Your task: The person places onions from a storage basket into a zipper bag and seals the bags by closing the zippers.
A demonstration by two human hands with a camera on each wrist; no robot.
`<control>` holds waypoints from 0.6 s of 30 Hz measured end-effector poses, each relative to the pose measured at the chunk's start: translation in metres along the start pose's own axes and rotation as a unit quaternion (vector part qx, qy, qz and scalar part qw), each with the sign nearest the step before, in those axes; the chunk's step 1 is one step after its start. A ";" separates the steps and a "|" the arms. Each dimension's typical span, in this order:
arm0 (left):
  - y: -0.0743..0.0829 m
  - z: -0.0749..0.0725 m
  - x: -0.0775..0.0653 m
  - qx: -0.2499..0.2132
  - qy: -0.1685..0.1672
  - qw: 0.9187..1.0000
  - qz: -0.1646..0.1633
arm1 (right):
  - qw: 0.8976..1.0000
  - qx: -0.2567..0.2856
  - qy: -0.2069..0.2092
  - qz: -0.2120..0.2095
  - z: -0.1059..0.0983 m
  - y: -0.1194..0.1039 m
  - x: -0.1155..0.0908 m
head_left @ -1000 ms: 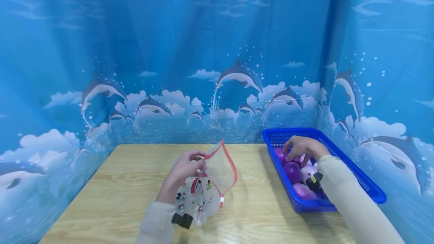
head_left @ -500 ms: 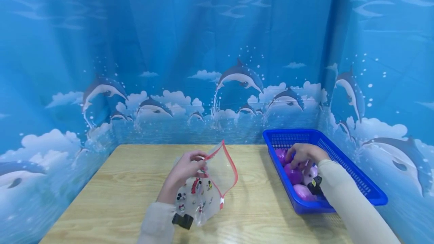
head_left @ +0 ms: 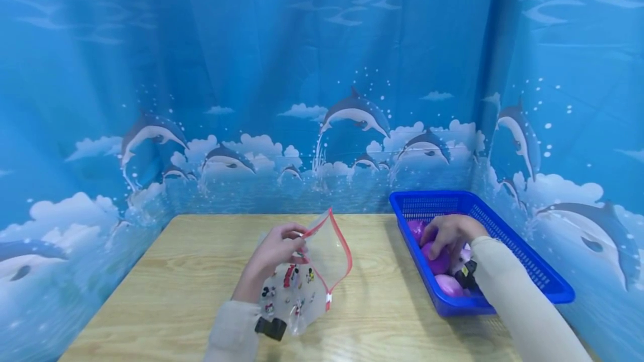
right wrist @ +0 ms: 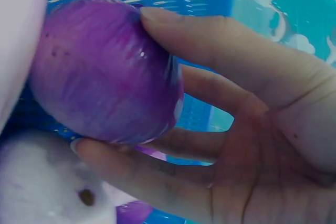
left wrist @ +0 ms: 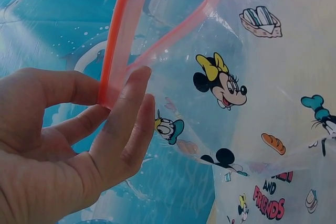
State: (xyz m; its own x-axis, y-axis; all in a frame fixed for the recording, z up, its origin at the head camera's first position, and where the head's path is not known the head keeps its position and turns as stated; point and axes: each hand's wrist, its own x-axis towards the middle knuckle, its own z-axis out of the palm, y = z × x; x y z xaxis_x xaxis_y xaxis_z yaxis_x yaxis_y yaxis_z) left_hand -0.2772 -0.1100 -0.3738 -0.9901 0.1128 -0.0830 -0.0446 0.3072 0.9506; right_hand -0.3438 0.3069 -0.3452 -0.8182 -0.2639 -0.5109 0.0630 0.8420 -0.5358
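My left hand [head_left: 282, 247] pinches the red edge of a clear zip bag [head_left: 327, 253] printed with cartoon characters. The bag's mouth gapes to the right, a white slider at its lower end. In the left wrist view, thumb and fingers hold the red strip [left wrist: 113, 45]. Down in the blue basket, my right hand [head_left: 450, 233] curls round a glossy, streaked purple onion [right wrist: 107, 72], thumb on one side and fingers on the other. Beside it lies a whitish round thing [right wrist: 44, 182] with a brown spot.
The blue perforated basket [head_left: 533, 261] stands on the right of the wooden table [head_left: 201, 272]. More purple and pink round pieces [head_left: 451, 285] lie in its left part. A blue dolphin-print curtain [head_left: 302, 71] hangs behind and at both sides.
My right hand has shifted slightly lower and nearer inside the basket, closing its fingers round the purple onion. The left hand and bag stay where they were.
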 end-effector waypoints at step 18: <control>0.000 0.000 0.000 0.004 0.001 1.000 0.000 | 0.995 -0.007 0.040 -0.095 -0.037 -0.023 -0.037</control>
State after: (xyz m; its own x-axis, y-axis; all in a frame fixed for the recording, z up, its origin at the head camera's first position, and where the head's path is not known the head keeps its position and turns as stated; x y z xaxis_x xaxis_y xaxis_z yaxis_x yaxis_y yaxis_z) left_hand -0.2774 -0.1098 -0.3740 -0.9904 0.1111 -0.0827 -0.0439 0.3145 0.9482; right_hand -0.3357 0.3147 -0.2889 -0.8571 -0.3813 -0.3464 -0.1047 0.7874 -0.6075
